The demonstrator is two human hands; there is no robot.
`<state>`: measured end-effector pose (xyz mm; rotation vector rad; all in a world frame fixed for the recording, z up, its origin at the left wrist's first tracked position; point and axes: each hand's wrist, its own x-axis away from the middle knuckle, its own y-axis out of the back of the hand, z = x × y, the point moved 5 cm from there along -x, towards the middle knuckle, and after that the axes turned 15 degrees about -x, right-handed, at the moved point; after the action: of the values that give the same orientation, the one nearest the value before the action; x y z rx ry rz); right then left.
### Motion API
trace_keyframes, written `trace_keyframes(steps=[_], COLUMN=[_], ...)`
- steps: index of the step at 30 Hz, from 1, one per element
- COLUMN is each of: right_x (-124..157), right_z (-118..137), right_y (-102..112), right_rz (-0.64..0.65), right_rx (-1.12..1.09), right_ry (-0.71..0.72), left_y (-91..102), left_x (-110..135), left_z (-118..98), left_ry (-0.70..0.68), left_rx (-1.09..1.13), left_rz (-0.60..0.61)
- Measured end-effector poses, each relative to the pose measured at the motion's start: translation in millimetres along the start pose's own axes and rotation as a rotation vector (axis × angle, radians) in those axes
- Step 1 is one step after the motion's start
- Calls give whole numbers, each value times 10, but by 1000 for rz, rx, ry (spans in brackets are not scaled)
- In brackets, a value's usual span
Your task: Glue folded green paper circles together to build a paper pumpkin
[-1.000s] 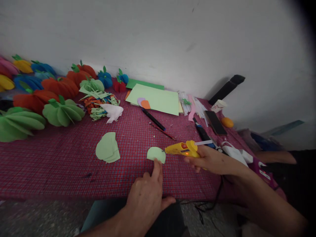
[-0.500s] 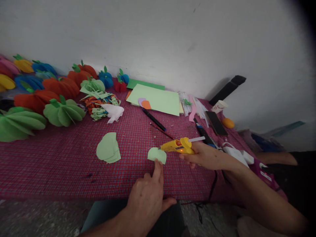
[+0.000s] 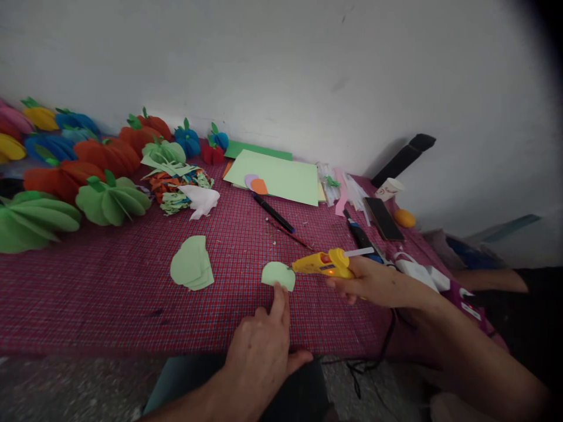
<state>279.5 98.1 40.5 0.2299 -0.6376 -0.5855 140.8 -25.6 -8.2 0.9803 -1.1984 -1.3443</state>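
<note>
A small rounded light green paper piece (image 3: 278, 274) lies flat on the checked red cloth. The fingertips of my left hand (image 3: 259, 346) press on its lower edge, with the thumb spread away from the other fingers. My right hand (image 3: 369, 282) is wrapped around a yellow glue gun (image 3: 323, 263), whose nozzle is at the paper's upper right edge. From the gun's back sticks a whitish glue stick (image 3: 358, 252), and a small orange light glows on its side. To the left lies a loose stack of similar light green paper pieces (image 3: 193, 264).
Several folded paper pumpkins (image 3: 112, 202) crowd the left side beside shredded paper (image 3: 171, 184). Green sheets (image 3: 281, 176), a black pen (image 3: 273, 213), a phone (image 3: 383, 218), a paper cup (image 3: 389, 189) and an orange fruit (image 3: 404, 218) lie farther back. Another person's arm (image 3: 492, 280) shows at right.
My right hand has moved the glue gun slightly to the right, its nozzle passing along the paper's curved edge. My left hand stays pressed on the paper.
</note>
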Motion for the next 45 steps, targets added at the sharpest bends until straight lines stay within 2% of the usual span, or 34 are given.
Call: trace_keyframes(steps=[6, 12, 23, 32, 45], right_x=[75, 148, 249, 273, 244], right_z=[-27, -31, -82, -36, -78], right_y=[-6, -51, -89, -134, -98], right_rz=[-26, -6, 15, 48, 19], right_rx=[20, -26, 38, 35, 0], right_ry=[-34, -57, -123, -97, -94], left_y=[-14, -20, -27, -20, -6], left_x=[-2, 11, -3, 10, 9], left_z=[-3, -5, -17, -7, -14], left_ry=[-5, -8, -1, -3, -8], left_rx=[-16, -13, -21, -22, -30], left_rz=[3, 4, -8, 23, 4])
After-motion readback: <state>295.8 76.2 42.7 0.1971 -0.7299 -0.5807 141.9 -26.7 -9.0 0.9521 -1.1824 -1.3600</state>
